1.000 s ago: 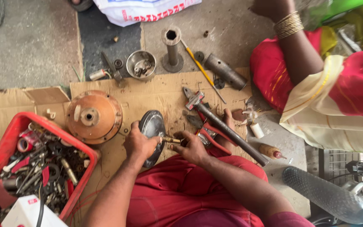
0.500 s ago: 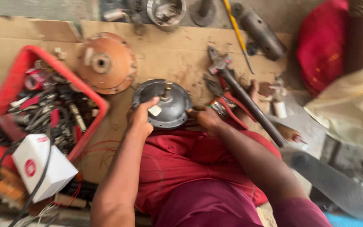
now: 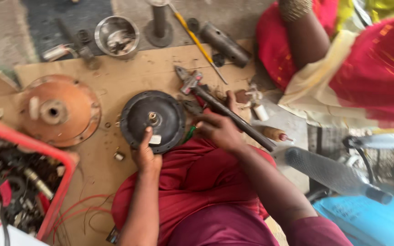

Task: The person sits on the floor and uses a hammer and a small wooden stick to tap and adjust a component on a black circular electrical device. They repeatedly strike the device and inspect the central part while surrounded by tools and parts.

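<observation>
A round black metal cover (image 3: 151, 119) with a short shaft at its centre lies flat on the cardboard (image 3: 128, 68) in front of my lap. My left hand (image 3: 146, 154) rests on its near rim, thumb pressed on the disc. My right hand (image 3: 217, 130) is closed around a green-handled tool (image 3: 189, 133) just right of the cover. A long dark pipe wrench (image 3: 226, 109) lies diagonally behind that hand.
An orange-brown round housing (image 3: 59, 110) sits at left, beside a red crate (image 3: 28, 182) full of tools. A steel bowl (image 3: 116, 34), a metal stand (image 3: 159, 27), a yellow-handled screwdriver (image 3: 197, 41) and a dark cylinder (image 3: 226, 43) lie behind. A person in red sits at right (image 3: 365, 68).
The view has shifted and closed in. The black cover now lies flat with my left hand on its near rim; my right hand has come in close beside the cover.
</observation>
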